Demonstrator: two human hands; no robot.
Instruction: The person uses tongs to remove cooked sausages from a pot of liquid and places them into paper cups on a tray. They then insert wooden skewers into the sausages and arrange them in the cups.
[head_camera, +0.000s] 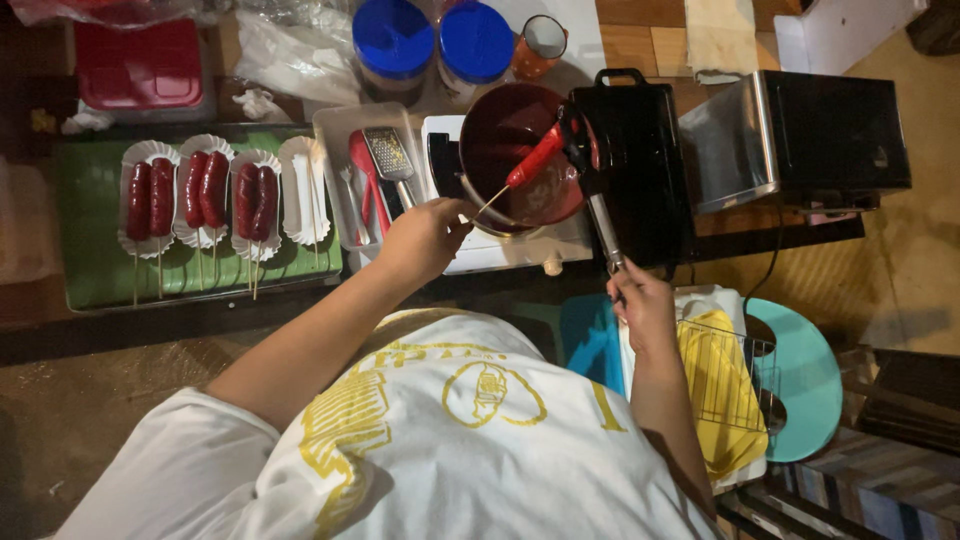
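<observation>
Stall table: long dark surface running left to right in front of me, packed nearly edge to edge.
Green tray: sits on the left, paper boats on it with red sausages on sticks, one boat with bare sticks only.
Black box: metal-fronted thing far right, well apart from the cooking.
Pan: dark red pan on the white cooker, centre of the table, long handle pointing back at me.
Right hand: my right hand is closed around the end of the pan handle, steadying it.
Left hand: my left hand is pinched shut on a thin stick, with a red skewered sausage at its far end down inside the pan.
Risk: pretty sure the pan could tip or slide off the cooker if I lean on the handle, since it hangs out over the table edge. Hot stuff could splash my left wrist, it's right by the rim.
Room: utensil tub is just beside my left hand, so swinging left is tight. Pulling the stick straight back toward me looks like the freest way.
</observation>
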